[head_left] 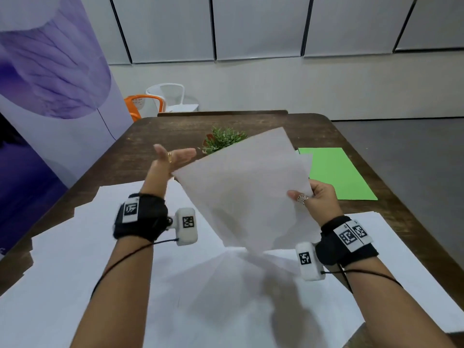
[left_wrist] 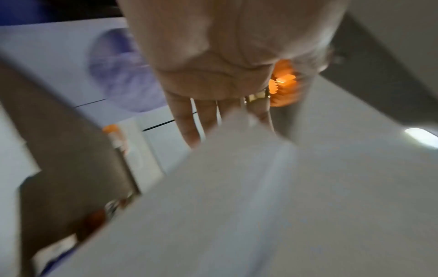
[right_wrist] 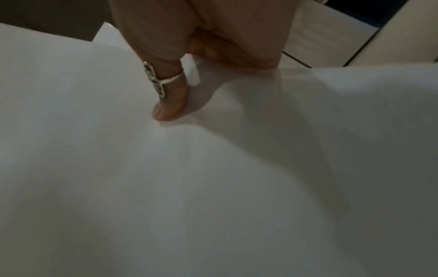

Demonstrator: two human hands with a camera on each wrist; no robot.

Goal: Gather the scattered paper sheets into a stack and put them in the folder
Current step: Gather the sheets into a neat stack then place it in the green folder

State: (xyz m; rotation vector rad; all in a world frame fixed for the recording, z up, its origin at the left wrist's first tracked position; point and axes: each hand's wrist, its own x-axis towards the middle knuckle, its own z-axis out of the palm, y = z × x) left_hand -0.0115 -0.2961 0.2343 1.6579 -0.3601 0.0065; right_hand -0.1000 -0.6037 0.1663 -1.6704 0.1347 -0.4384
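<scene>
White paper sheets point(head_left: 241, 187) hang tilted above the table point(head_left: 160, 131), pinched at their right edge by the right hand point(head_left: 319, 197); the left hand point(head_left: 168, 162), fingers straight, meets their left corner.

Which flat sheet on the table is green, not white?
The green sheet lying flat on the brown wooden table, past the right hand. The other paper sheets are white.

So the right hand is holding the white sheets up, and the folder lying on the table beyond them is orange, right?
Not quite. The right hand does hold the white sheets up off the table, but the folder lying beyond them is green, not orange. The head view shows it.
</scene>
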